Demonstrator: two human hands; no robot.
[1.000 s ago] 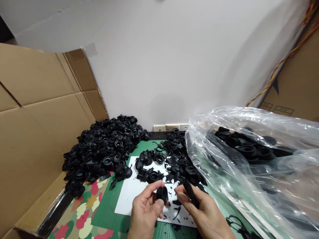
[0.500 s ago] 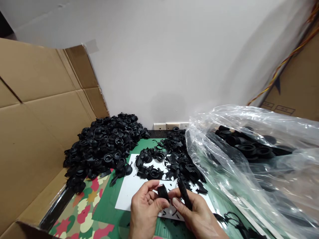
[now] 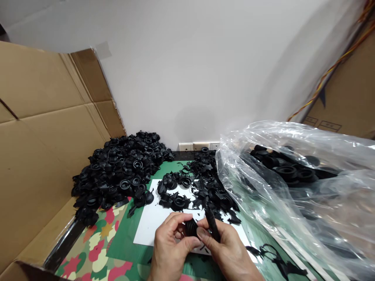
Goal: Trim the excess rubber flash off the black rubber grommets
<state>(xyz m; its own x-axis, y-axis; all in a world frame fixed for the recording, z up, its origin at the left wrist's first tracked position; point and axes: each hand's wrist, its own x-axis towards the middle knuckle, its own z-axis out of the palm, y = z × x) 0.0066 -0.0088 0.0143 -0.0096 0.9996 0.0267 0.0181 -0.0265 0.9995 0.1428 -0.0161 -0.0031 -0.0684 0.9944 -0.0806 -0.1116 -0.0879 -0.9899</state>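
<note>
My left hand (image 3: pixel 169 242) is closed, its thumb and fingers pinching a small ribbed black rubber bellows (image 3: pixel 191 228) held above the white sheet (image 3: pixel 146 226). A slim black stick-like tool (image 3: pixel 212 224) rises from the grip of my right hand (image 3: pixel 227 246); its exact kind is not clear. The right thumb and fingertips also touch the right end of the bellows. Beyond the hands, several loose black bellows (image 3: pixel 179 201) lie on the sheet beside a heap of torn black rubber scraps (image 3: pixel 209 183).
A large pile of black ribbed parts (image 3: pixel 123 168) leans against a cardboard box wall (image 3: pixel 52 136) on the left. To the right, a clear plastic bag (image 3: pixel 293 210) holds more black rubber parts. Thin black scraps (image 3: pixel 281 261) lie near the front right. Wall sockets (image 3: pixel 186 147) sit behind.
My right hand's thumb has come up against the bellows, so both hands are closer together. The bellows has turned slightly. The whole view has shifted a little.
</note>
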